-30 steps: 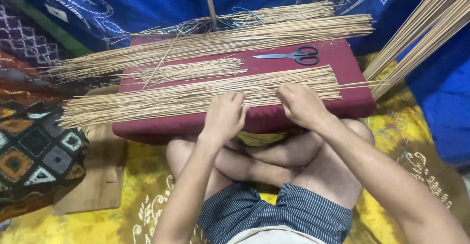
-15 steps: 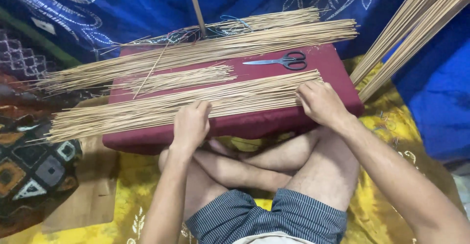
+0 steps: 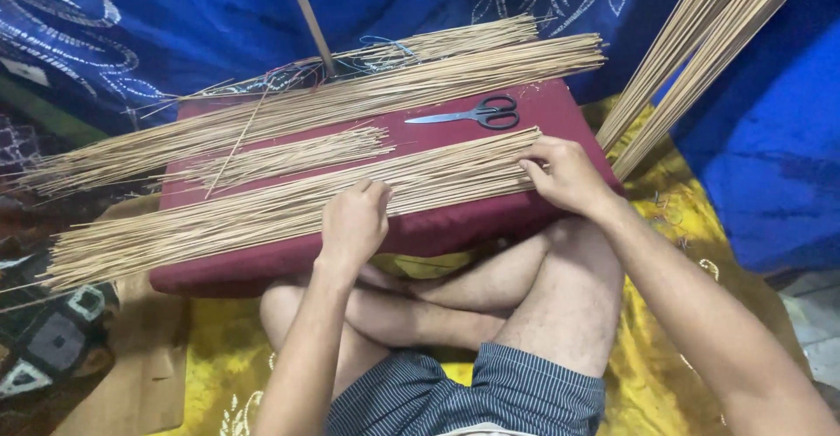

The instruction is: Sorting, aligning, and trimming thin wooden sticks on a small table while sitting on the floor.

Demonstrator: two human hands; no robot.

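Note:
A long bundle of thin pale sticks (image 3: pixel 262 213) lies along the near edge of a dark red cushion (image 3: pixel 455 230). My left hand (image 3: pixel 353 223) rests flat on the middle of that bundle, fingers together. My right hand (image 3: pixel 564 173) grips the bundle's right end at the cushion's right edge. A smaller bunch of sticks (image 3: pixel 289 158) lies in the cushion's middle, and a larger bundle (image 3: pixel 350 103) stretches along the far edge. Black-handled scissors (image 3: pixel 477 115) lie between the bundles at the right.
More long sticks (image 3: pixel 700 51) lean upright at the right against blue cloth (image 3: pixel 770 138). I sit cross-legged on a yellow patterned mat (image 3: pixel 674 226). A patterned cushion (image 3: pixel 52 340) lies at the left. A wooden pole (image 3: pixel 306 16) stands behind the red cushion.
My hands have spread apart along the near bundle: the left slid left to the middle, the right moved to the bundle's right end. The view shifted slightly.

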